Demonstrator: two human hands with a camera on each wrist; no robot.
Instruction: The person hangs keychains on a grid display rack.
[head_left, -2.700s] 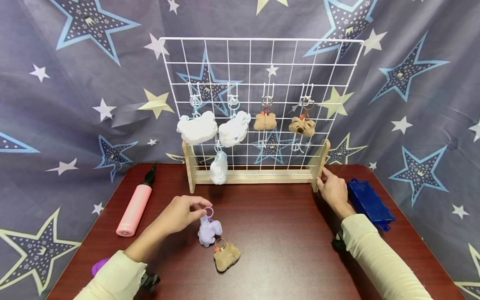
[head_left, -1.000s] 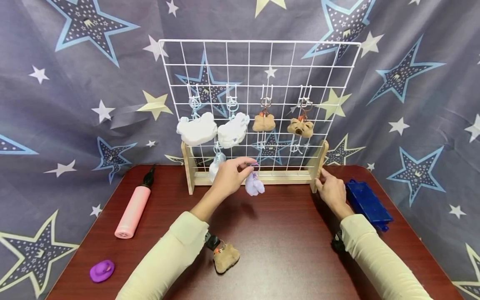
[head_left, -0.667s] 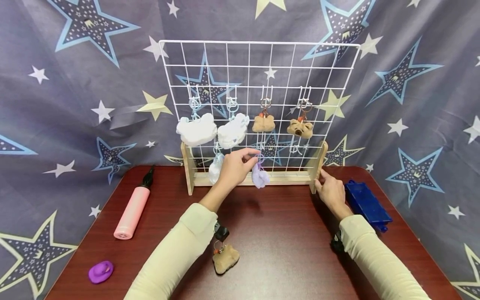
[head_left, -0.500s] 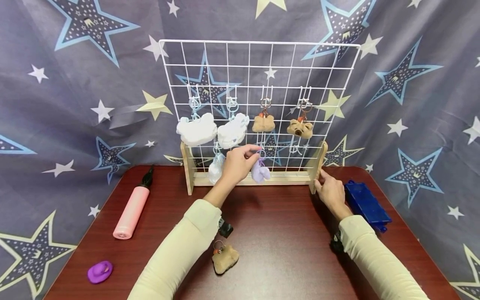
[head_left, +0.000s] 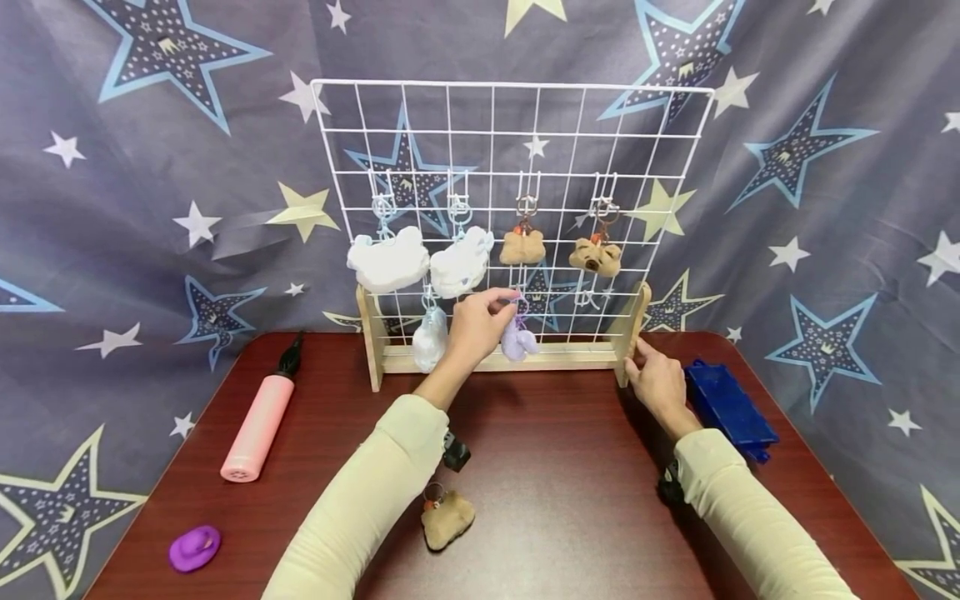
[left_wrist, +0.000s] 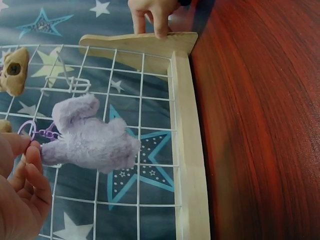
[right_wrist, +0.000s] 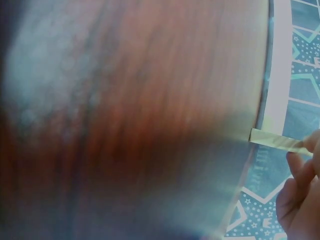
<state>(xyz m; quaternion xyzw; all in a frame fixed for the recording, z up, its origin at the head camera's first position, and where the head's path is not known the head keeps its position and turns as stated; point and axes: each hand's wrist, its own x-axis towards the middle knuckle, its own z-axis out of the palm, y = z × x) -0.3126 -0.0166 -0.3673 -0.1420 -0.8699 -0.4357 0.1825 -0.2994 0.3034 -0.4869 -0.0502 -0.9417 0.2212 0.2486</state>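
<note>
My left hand pinches the ring of a lilac plush keychain low in front of the white wire grid rack. In the left wrist view, finger and thumb grip the purple ring while the plush hangs below it. I cannot tell whether the ring touches a hook. My right hand rests its fingertips against the rack's right wooden foot. White plush keychains and brown plush keychains hang above. A white plush hangs left of my left hand.
On the table lie a brown plush keychain, a pink hand pump and a purple hat-like object. A blue tray lies beyond my right hand. White hooks stick out at the lower right of the grid.
My left hand has lifted the lilac plush keychain from the table and carried it up and right to the rack, slowing lately. My right hand stays at the wooden foot.
</note>
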